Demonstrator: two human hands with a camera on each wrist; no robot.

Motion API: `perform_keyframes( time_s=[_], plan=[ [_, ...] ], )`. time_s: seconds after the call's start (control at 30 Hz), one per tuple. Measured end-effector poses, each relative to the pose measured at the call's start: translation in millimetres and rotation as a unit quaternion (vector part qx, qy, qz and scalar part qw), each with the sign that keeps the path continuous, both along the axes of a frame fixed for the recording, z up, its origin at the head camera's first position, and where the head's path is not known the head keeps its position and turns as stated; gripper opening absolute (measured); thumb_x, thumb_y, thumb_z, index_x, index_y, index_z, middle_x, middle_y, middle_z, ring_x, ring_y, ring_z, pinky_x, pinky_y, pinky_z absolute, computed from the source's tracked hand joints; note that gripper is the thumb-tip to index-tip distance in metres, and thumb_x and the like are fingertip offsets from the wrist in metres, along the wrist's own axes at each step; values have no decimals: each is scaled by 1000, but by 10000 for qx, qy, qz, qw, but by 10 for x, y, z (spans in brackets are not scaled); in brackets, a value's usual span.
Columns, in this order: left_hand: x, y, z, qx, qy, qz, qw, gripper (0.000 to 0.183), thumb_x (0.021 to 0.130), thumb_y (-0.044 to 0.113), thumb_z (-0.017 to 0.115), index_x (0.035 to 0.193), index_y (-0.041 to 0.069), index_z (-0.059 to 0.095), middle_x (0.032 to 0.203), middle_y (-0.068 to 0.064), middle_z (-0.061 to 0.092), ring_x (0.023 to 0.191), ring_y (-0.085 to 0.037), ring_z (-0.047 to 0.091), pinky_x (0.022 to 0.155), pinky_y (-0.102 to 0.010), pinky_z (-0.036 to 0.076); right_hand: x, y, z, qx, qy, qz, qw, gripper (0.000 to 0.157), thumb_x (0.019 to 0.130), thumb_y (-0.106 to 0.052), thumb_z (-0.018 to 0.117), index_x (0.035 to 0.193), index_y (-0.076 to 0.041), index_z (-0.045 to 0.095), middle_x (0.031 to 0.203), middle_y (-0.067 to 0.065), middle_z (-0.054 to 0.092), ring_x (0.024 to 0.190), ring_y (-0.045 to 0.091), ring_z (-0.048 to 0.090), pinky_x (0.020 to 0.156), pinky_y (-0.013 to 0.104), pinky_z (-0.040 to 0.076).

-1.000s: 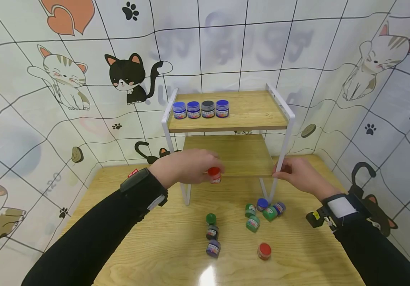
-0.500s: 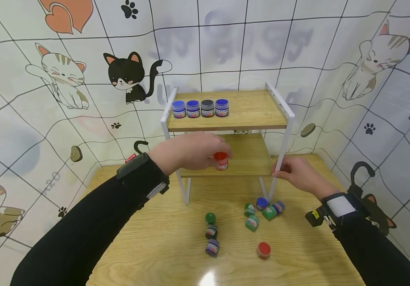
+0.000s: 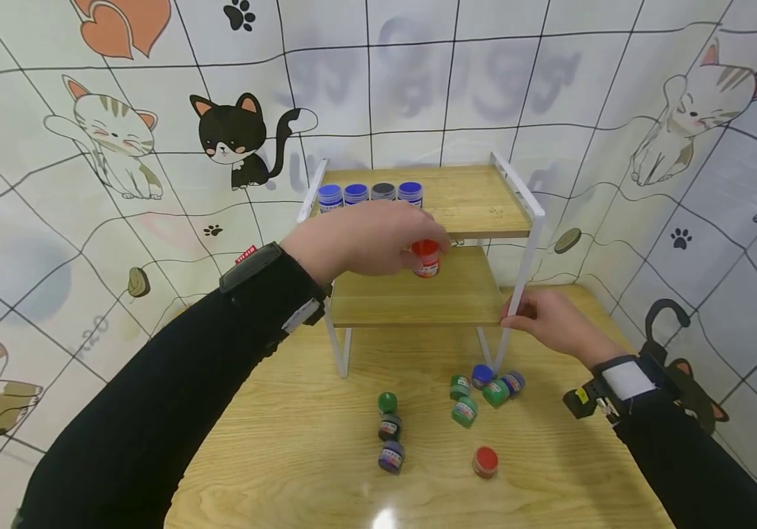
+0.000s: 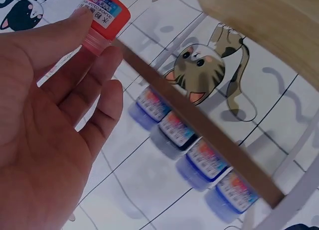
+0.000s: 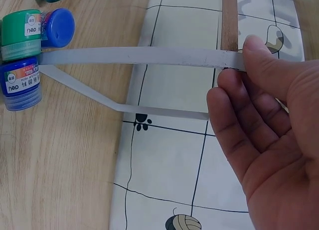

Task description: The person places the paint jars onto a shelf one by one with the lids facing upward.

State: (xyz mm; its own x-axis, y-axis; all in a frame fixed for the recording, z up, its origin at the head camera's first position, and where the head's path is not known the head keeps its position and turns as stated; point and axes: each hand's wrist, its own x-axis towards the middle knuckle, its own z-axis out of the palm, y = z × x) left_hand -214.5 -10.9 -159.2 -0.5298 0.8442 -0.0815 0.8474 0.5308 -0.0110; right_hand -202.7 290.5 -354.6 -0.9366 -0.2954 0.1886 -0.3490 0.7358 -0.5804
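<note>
My left hand [image 3: 374, 239] pinches a red paint jar [image 3: 426, 258] between thumb and fingers, in front of the upper board of a two-tier shelf [image 3: 480, 209]. In the left wrist view the red jar [image 4: 107, 13] shows its printed label. Along the left of the top board stands a row of several paint jars [image 3: 410, 192], blue-lidded ones and a dark one, partly hidden behind the left hand. At the shelf's right side my right hand [image 3: 553, 323] grips the white metal leg [image 5: 149, 56] with thumb and fingers, level with the lower board [image 3: 411, 301].
On the table, green and blue jars [image 3: 464, 411] cluster by the shelf's right foot. A green, a black and a purple jar [image 3: 391, 457] form a line in the middle. Nearer the front stands another red-lidded jar [image 3: 485, 462]. A cat-print sheet [image 3: 404, 88] covers the walls.
My left hand has carried the red jar up and slightly right, from the lower board's level to near the upper board's edge. The right hand stays on the shelf leg.
</note>
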Motion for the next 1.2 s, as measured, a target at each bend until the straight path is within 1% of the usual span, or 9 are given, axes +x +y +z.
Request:
perform_keyframes(
  time_s=[0.17, 0.33, 0.47, 0.63, 0.8, 0.9, 1.0, 1.13, 1.2],
  plan=[
    [-39, 50, 112, 101, 142, -136, 9998, 36, 93, 23, 61, 129, 21, 56, 124, 3, 58, 110, -14, 49, 96, -30, 45, 2, -11, 6, -32, -42, -6, 10000, 6, 89, -13, 67, 92, -8, 68, 85, 5, 70, 79, 18, 64, 70, 36, 54],
    [-116, 107, 198, 171, 177, -224, 9994, 36, 94, 21, 61, 129, 16, 56, 120, 1, 58, 107, -15, 49, 96, -30, 43, 3, -13, 8, -53, -100, 2, 9999, 6, 89, -13, 67, 92, -8, 69, 86, 5, 70, 79, 19, 65, 70, 36, 54],
    [-178, 167, 258, 108, 324, -89, 9994, 37, 95, 22, 59, 131, 17, 55, 121, 0, 58, 108, -15, 49, 97, -30, 43, -8, -7, 0, -93, -81, 41, 9999, 8, 89, -13, 67, 92, -6, 69, 85, 5, 70, 79, 19, 65, 70, 35, 55],
    [-274, 262, 313, 90, 400, 211, 9989, 42, 95, 22, 59, 136, 18, 51, 125, -2, 55, 112, -19, 47, 99, -33, 42, -20, 6, -9, -77, -29, 59, 9999, 7, 89, -12, 68, 92, -6, 69, 85, 5, 70, 79, 18, 65, 69, 33, 55],
    [-379, 318, 313, 122, 420, 428, 9981, 40, 97, 19, 55, 136, 21, 50, 126, -2, 54, 111, -20, 45, 98, -33, 41, -26, 7, -15, -72, -46, 64, 9999, 6, 89, -13, 67, 91, -8, 69, 86, 5, 70, 80, 16, 65, 70, 33, 55],
    [-425, 330, 298, 115, 461, 542, 9974, 37, 97, 19, 54, 133, 21, 52, 123, -1, 54, 108, -20, 44, 95, -32, 40, -30, 6, -23, -99, -61, 83, 9999, 5, 89, -12, 67, 91, -8, 69, 87, 5, 70, 81, 18, 66, 70, 33, 56],
    [-460, 338, 282, 63, 616, 578, 9964, 30, 97, 18, 54, 127, 20, 55, 114, -1, 55, 104, -20, 45, 92, -33, 40, -36, 11, -35, -115, -44, 104, 9999, 4, 89, -11, 67, 90, -8, 69, 87, 5, 70, 81, 19, 66, 71, 32, 56],
    [-502, 356, 259, -56, 814, 603, 9948, 27, 97, 15, 53, 123, 19, 55, 109, -2, 55, 102, -21, 45, 95, -36, 37, -39, 25, -45, -129, -7, 107, 9999, 3, 88, -11, 67, 90, -8, 69, 85, 5, 70, 80, 20, 66, 70, 33, 55],
    [-529, 367, 240, -34, 824, 614, 9947, 29, 97, 16, 52, 126, 19, 55, 112, -2, 56, 104, -22, 45, 99, -38, 35, -37, 33, -45, -135, -18, 90, 9999, 3, 88, -11, 67, 90, -8, 69, 85, 5, 70, 80, 20, 66, 70, 33, 55]
  ],
)
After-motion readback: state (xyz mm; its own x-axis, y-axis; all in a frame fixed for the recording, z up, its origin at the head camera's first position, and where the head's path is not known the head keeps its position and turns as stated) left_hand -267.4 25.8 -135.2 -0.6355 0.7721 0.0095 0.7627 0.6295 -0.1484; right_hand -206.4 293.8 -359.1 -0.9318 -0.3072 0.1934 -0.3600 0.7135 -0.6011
